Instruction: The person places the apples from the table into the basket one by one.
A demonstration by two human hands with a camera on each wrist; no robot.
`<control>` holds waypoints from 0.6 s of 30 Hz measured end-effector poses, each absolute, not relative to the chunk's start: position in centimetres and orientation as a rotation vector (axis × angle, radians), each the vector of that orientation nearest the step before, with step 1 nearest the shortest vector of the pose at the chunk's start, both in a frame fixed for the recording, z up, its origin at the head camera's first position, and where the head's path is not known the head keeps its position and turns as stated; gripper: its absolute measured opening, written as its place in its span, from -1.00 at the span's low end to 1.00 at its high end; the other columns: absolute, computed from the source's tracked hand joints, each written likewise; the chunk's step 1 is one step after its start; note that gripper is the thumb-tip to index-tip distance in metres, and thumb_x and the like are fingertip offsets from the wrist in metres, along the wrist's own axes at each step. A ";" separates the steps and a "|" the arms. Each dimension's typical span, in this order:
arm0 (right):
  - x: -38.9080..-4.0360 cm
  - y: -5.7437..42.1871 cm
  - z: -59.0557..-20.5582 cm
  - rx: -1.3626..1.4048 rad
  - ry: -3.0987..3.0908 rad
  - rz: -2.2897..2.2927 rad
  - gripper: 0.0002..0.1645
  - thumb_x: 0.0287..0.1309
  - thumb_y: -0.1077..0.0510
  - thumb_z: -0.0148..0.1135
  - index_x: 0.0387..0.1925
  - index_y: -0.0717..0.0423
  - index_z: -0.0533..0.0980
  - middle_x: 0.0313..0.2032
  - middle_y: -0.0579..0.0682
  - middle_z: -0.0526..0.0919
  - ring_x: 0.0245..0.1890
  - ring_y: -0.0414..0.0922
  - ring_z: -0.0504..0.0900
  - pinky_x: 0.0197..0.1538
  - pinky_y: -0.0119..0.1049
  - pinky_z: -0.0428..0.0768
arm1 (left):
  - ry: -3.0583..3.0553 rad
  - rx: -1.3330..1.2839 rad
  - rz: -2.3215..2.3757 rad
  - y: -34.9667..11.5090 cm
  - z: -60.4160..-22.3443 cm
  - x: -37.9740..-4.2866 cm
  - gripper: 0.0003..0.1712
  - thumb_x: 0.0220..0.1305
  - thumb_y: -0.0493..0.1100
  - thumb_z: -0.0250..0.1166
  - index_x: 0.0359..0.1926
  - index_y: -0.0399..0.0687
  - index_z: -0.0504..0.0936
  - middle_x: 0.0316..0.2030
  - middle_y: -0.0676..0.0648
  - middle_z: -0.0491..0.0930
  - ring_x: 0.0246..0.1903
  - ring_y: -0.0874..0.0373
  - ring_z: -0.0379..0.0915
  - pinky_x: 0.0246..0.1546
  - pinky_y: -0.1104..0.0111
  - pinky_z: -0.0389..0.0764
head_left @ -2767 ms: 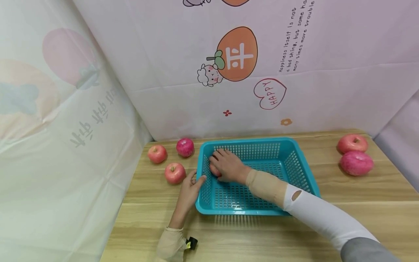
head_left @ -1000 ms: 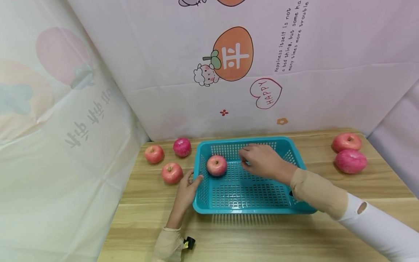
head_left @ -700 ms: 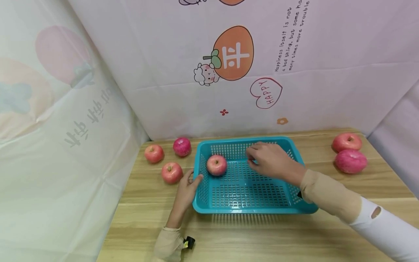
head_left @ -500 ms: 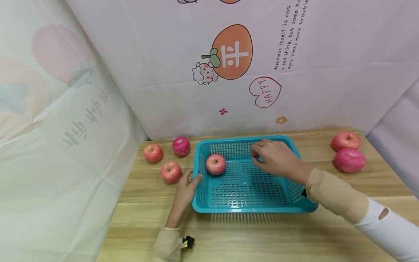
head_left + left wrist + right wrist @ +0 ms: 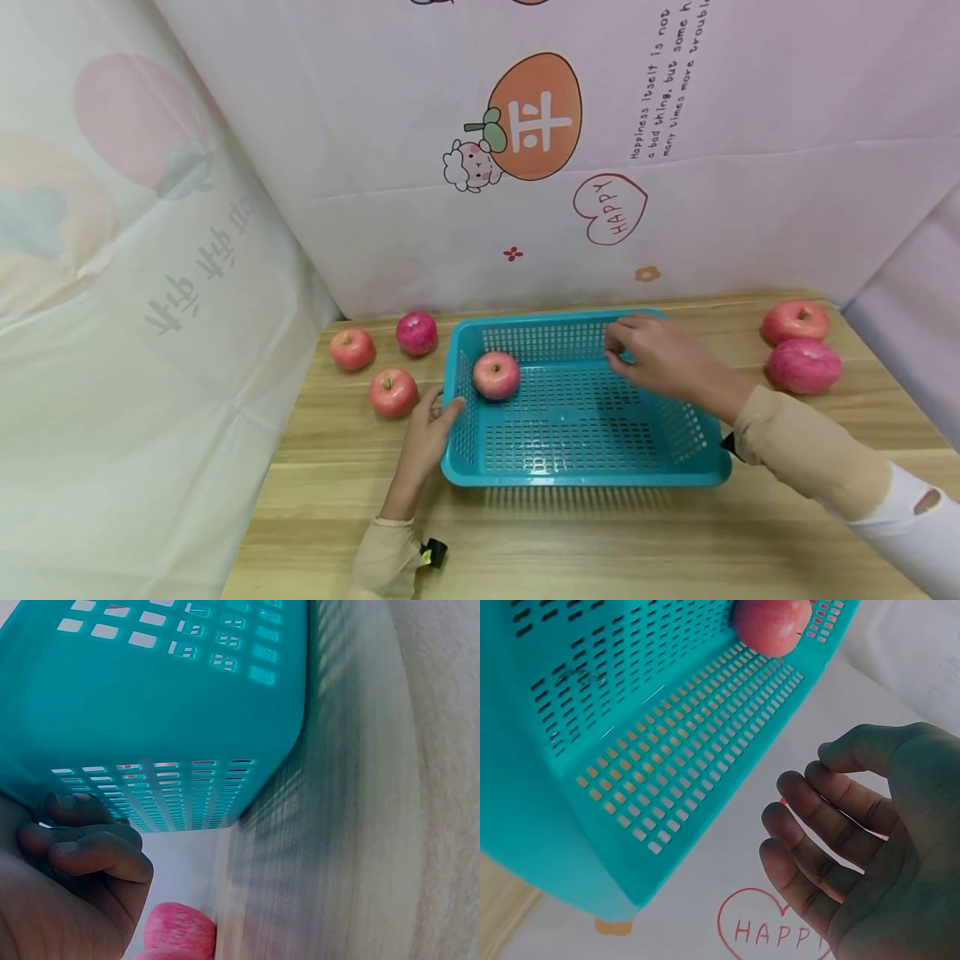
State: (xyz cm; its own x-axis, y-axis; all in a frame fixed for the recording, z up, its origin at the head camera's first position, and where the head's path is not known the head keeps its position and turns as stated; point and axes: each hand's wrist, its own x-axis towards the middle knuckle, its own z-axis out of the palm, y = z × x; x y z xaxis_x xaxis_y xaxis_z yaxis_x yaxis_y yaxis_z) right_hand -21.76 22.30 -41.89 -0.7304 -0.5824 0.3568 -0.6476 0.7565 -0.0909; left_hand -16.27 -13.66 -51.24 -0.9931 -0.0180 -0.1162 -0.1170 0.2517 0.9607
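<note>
A teal plastic basket (image 5: pixel 585 481) stands on the wooden table, with one red apple (image 5: pixel 496 376) inside near its left wall. My left hand (image 5: pixel 424 442) grips the basket's left rim, thumb over the edge; in the left wrist view its fingers (image 5: pixel 105 855) curl against the outer wall. Above the basket's back right part hovers my right hand (image 5: pixel 663 358), holding nothing. Its fingers are loosely bent and apart from the basket in the right wrist view.
Left of the basket lie two apples (image 5: pixel 393 393), (image 5: pixel 352 348) and a magenta one (image 5: pixel 416 333). At the far right, an apple (image 5: pixel 796 322) sits behind a magenta fruit (image 5: pixel 805 366). A printed white cloth (image 5: pixel 420 242) hangs behind the table.
My right hand has let go of the apple in the basket and moved right, away from it. My left hand has stayed on the rim.
</note>
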 end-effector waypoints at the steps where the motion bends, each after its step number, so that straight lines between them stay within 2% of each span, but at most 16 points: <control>1: -21.7 22.4 -41.8 0.948 -2.652 0.301 -0.82 0.19 0.24 0.46 -0.39 -0.03 0.57 -0.40 -0.11 0.67 -0.38 -0.15 0.57 -0.36 -0.25 0.55 | 2.419 -0.128 1.871 -13.7 -51.2 -16.3 -0.49 0.65 0.00 0.14 0.45 -0.08 0.43 0.05 -0.40 0.75 -0.06 -0.22 0.81 -0.15 0.05 0.83; 9: -21.8 24.1 -41.8 0.874 -2.719 0.328 -0.85 0.21 0.21 0.47 -0.36 -0.03 0.60 -0.37 -0.07 0.70 -0.43 -0.20 0.53 -0.40 -0.32 0.54 | 2.419 -0.120 1.871 -13.7 -51.4 -16.3 -0.50 0.64 0.00 0.14 0.45 -0.08 0.44 0.04 -0.42 0.75 -0.06 -0.25 0.81 -0.16 0.04 0.83; 15: -22.3 25.8 -41.7 0.766 -2.807 0.372 -0.91 0.26 0.20 0.43 -0.27 0.07 0.63 -0.29 0.03 0.73 -0.36 -0.10 0.60 -0.32 -0.18 0.65 | 2.424 -0.126 1.876 -13.8 -51.4 -16.3 -0.51 0.64 0.00 0.15 0.43 -0.07 0.45 0.02 -0.41 0.75 -0.07 -0.23 0.81 -0.16 0.05 0.83; 18: -22.6 26.8 -41.7 0.697 -2.861 0.363 -0.88 0.28 0.17 0.43 -0.21 0.10 0.65 -0.22 0.07 0.75 -0.34 -0.07 0.62 -0.30 -0.15 0.68 | 2.430 -0.120 1.877 -13.8 -51.4 -16.3 -0.51 0.64 0.00 0.15 0.43 -0.06 0.46 0.02 -0.41 0.76 -0.07 -0.23 0.82 -0.17 0.05 0.83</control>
State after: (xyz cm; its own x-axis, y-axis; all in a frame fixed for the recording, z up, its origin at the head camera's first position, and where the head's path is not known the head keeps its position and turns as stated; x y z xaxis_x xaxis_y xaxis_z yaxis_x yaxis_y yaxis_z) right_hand -22.60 26.82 -41.66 -0.8753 -0.4285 0.2243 -0.4709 0.8607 -0.1935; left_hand -16.31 -13.80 -51.39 -0.9946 -0.0194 -0.1021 -0.1037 0.2514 0.9623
